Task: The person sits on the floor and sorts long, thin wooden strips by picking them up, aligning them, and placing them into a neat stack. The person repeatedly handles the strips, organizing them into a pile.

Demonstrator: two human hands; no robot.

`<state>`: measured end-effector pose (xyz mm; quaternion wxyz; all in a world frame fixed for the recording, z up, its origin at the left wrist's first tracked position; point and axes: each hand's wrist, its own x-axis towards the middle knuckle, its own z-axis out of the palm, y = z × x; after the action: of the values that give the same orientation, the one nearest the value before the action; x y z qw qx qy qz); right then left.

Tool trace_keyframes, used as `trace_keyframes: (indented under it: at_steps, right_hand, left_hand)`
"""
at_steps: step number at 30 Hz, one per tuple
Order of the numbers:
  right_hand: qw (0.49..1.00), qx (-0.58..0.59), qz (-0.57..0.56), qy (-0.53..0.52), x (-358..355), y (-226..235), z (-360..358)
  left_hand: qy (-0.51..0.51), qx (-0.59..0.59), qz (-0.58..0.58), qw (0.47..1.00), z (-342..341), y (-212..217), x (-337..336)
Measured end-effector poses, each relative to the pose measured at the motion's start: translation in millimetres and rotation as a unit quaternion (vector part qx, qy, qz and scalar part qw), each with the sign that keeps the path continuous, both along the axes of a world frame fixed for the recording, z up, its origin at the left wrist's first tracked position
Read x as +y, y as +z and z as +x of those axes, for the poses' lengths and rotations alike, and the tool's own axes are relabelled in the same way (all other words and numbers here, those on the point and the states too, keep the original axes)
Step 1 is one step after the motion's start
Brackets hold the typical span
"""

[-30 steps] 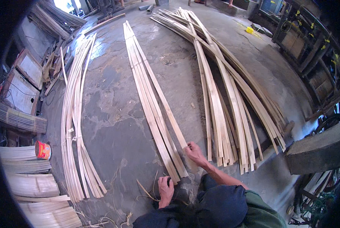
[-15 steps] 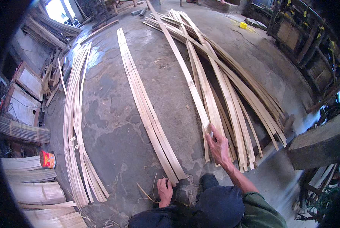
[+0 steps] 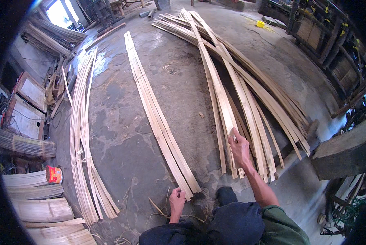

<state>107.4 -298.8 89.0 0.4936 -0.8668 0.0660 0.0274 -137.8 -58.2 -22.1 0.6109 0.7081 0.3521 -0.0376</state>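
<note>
Pale bamboo strips (image 3: pixel 158 118) lie side by side in a narrow row on the floor in front of me. My left hand (image 3: pixel 176 201) is closed beside the near end of this row, its fingers curled; whatever they may hold does not show. To the right, a larger pile of bamboo strips (image 3: pixel 248 104) fans out, crossing over one another. My right hand (image 3: pixel 241 150) is closed on a bamboo strip (image 3: pixel 228 115) at the left part of this pile, thumb and fingers pinching near its close end.
A tied bundle of thin strips (image 3: pixel 77 143) lies at left. Beyond it are a red tin (image 3: pixel 53 174) and stacked wide bamboo slats (image 3: pixel 44 209). A concrete block (image 3: pixel 344 151) stands at right, a yellow container (image 3: pixel 260 24) farther back. Loose fibres (image 3: pixel 158 207) lie near my left hand.
The raised strip in my right hand has swung right and now lines up with the pile. My right hand has moved slightly right; the left stays by the row's near end.
</note>
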Motion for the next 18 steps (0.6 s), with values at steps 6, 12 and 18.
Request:
trace_keyframes:
  at_steps: [6, 12, 18]
  right_hand:
    - [1.000, -0.019, 0.017, -0.003, -6, -21, 10]
    - [0.991, -0.054, -0.115, 0.041, -28, -47, 5]
    - [0.976, -0.106, -0.182, 0.050, -26, -51, -6]
  left_hand:
    - [0.045, 0.007, -0.095, 0.994, 1, -7, 3]
    - [0.055, 0.001, -0.131, 0.990, 2, -2, -2]
    - [0.024, 0.013, -0.087, 0.996, 4, -5, -3]
